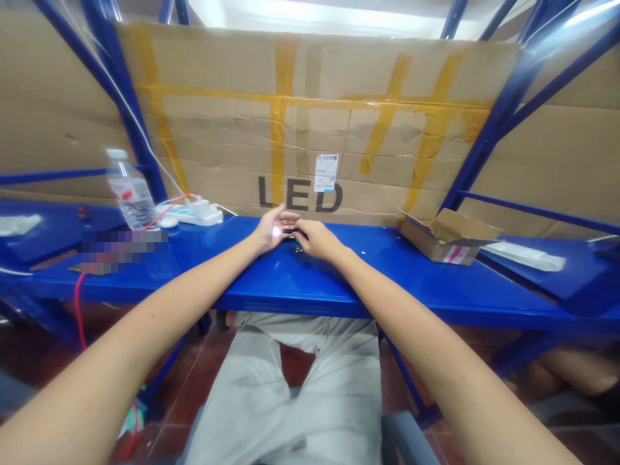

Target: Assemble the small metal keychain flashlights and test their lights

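Observation:
Both my arms reach forward over a blue metal bench [339, 278]. My left hand [272, 231] and my right hand [314, 239] meet at the bench's back, just below the "LED" print on a cardboard wall. Between them they pinch a small dark part [292, 231], too small to name. A bright glint shows at my left fingertips. The fingers of both hands are curled in a pinch around the part. A few tiny pieces [299, 248] lie on the bench under my hands.
A clear water bottle [130, 192] stands at the left, beside a white power strip [194, 212] with a plugged adapter and a red cable. An open cardboard box [448, 237] sits at the right, with a white packet [526, 255] beyond it. Blue rack posts frame both sides.

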{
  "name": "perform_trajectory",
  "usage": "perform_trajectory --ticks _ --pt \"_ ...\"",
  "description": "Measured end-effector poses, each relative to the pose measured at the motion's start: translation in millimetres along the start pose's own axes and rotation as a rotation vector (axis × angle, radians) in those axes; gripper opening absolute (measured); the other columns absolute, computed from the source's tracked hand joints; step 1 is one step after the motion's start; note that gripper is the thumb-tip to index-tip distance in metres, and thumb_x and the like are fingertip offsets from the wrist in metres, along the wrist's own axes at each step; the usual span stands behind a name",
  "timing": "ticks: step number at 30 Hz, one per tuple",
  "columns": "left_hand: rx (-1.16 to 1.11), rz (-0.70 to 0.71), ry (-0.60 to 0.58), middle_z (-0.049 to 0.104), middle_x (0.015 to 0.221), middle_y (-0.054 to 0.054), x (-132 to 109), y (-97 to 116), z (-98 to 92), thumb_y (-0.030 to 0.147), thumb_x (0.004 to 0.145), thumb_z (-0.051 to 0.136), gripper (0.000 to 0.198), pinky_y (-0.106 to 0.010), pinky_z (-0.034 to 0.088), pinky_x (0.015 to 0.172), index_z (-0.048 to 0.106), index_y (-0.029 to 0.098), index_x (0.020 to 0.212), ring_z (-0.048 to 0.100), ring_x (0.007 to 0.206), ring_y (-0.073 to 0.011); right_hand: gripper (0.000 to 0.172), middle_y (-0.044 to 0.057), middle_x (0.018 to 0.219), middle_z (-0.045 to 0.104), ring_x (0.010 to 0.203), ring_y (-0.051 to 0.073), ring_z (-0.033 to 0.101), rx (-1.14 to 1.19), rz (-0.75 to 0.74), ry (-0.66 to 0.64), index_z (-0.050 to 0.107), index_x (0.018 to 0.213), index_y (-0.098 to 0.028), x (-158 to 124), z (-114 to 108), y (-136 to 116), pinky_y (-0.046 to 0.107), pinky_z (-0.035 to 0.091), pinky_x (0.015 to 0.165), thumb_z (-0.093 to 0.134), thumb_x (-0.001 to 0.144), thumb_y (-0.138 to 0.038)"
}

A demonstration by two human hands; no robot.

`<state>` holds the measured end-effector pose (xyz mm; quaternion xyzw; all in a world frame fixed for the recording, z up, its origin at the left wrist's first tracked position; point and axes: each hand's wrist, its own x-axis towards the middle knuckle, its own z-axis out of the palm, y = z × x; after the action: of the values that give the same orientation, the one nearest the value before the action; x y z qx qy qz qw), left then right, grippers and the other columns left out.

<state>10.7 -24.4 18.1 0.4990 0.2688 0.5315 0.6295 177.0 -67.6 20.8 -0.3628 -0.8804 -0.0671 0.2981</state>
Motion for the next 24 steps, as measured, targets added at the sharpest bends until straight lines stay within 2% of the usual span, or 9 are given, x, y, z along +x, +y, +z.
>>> perform_trajectory --ticks 2,6,10,15,18,21,24 --pt "0.015 0.001 0.043 0.070 0.073 -0.013 -1 0 2.8 0.043 0.093 0.047 0.044 -0.032 0.048 0.062 0.073 0.011 0.076 0.064 0.070 -0.0223 0.014 0.014 0.102 0.072 0.090 0.023 0.065 -0.019 -0.001 -0.006 0.063 0.092 -0.014 0 0 -2 0.031 0.044 0.078 0.050 0.095 -0.017" --pt "0.047 0.049 0.112 0.068 0.068 -0.010 -3 -1 7.5 0.034 0.093 0.047 0.039 -0.030 0.048 0.060 0.070 0.013 0.069 0.062 0.065 -0.0193 0.014 0.015 0.103 0.072 0.091 0.023 0.066 -0.043 0.027 -0.010 0.063 0.099 -0.013 1 1 -4 0.030 0.044 0.078 0.050 0.096 -0.019" --pt "0.075 0.059 0.137 0.068 0.068 -0.009 -4 -1 8.0 0.037 0.091 0.050 0.038 -0.028 0.045 0.056 0.069 0.013 0.069 0.061 0.060 -0.0182 0.015 0.015 0.101 0.072 0.089 0.023 0.065 -0.092 0.035 -0.031 0.062 0.096 -0.013 2 3 -5 0.030 0.043 0.076 0.050 0.097 -0.022" --pt "0.053 0.045 0.099 0.068 0.067 -0.010 -2 -1 3.5 0.040 0.091 0.047 0.041 -0.029 0.046 0.056 0.071 0.013 0.071 0.061 0.059 -0.0189 0.013 0.015 0.102 0.072 0.089 0.023 0.066 -0.093 0.007 -0.017 0.061 0.095 -0.013 2 5 -4 0.030 0.044 0.077 0.050 0.097 -0.021" --pt "0.045 0.038 0.054 0.070 0.071 -0.011 -1 0 -0.2 0.043 0.092 0.043 0.046 -0.032 0.048 0.061 0.073 0.012 0.076 0.064 0.065 -0.0215 0.015 0.015 0.106 0.072 0.093 0.024 0.066 -0.069 0.010 -0.011 0.062 0.101 -0.012 1 5 -3 0.031 0.045 0.080 0.050 0.097 -0.021" --pt "0.034 0.044 0.003 0.073 0.082 -0.015 0 0 -2.1 0.050 0.093 0.041 0.052 -0.035 0.051 0.069 0.074 0.011 0.087 0.067 0.076 -0.0246 0.017 0.016 0.111 0.071 0.098 0.023 0.066 -0.053 0.001 -0.016 0.062 0.106 -0.012 1 4 -3 0.032 0.046 0.084 0.049 0.098 -0.020" --pt "-0.002 0.065 -0.022 0.074 0.098 -0.018 0 0 -2.0 0.053 0.094 0.038 0.056 -0.036 0.052 0.078 0.072 0.009 0.098 0.069 0.088 -0.0254 0.017 0.016 0.107 0.071 0.095 0.023 0.066 -0.076 0.024 -0.026 0.063 0.101 -0.012 1 4 -3 0.032 0.046 0.083 0.048 0.098 -0.020"
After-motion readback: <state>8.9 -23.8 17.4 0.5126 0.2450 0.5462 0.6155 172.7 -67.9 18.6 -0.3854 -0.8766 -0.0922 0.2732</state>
